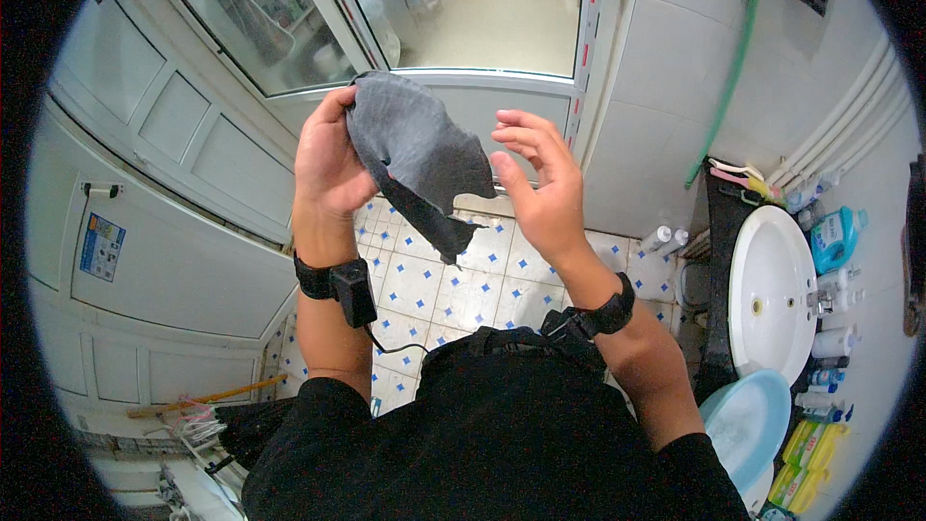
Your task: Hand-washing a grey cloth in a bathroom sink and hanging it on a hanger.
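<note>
A grey cloth (427,137) hangs from my left hand (329,152), which grips it by its upper left edge. The cloth is partly folded, and a darker strip of it droops to a ragged-looking tip below. Just right of the cloth, my right hand (539,174) is raised with its fingers curved and apart, holding nothing. A small gap shows between my right fingertips and the cloth's right edge. Part of my left fingers is hidden behind the fabric.
Ahead stands a white-framed glass door (492,76). At right, a black counter (716,260) carries a white washbasin (770,253), a light-blue plastic basin (785,398) with suds, a blue detergent bottle (835,239) and several other bottles. White panelled doors (181,268) line the left; tiled floor (477,282) lies below.
</note>
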`<action>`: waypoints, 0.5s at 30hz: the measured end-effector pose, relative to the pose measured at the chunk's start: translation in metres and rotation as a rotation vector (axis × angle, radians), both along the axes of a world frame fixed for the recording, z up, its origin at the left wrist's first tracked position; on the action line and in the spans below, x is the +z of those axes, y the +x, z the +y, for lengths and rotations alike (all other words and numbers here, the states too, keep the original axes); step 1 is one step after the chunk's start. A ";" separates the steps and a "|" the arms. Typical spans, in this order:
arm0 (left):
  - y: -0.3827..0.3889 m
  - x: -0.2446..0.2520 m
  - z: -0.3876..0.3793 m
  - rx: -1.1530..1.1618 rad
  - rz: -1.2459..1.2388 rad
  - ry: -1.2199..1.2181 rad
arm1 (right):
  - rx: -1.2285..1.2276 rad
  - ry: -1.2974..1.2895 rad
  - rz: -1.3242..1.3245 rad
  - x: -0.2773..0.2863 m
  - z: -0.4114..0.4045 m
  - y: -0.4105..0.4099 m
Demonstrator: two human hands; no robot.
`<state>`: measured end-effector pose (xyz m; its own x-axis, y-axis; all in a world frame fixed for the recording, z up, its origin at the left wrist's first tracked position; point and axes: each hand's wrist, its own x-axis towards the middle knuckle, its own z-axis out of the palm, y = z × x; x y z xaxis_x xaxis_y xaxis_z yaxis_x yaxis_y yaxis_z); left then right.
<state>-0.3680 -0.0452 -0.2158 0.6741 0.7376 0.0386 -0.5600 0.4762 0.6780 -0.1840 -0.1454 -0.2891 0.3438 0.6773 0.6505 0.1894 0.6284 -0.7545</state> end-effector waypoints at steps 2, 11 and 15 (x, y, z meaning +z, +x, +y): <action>0.000 -0.001 0.001 -0.008 -0.004 0.005 | -0.012 -0.006 -0.010 0.001 0.002 -0.003; -0.002 -0.002 -0.002 -0.078 -0.040 0.027 | 0.056 -0.005 0.042 -0.002 0.008 -0.009; -0.001 -0.002 -0.003 -0.072 -0.026 0.029 | 0.203 -0.128 0.210 -0.002 0.004 -0.013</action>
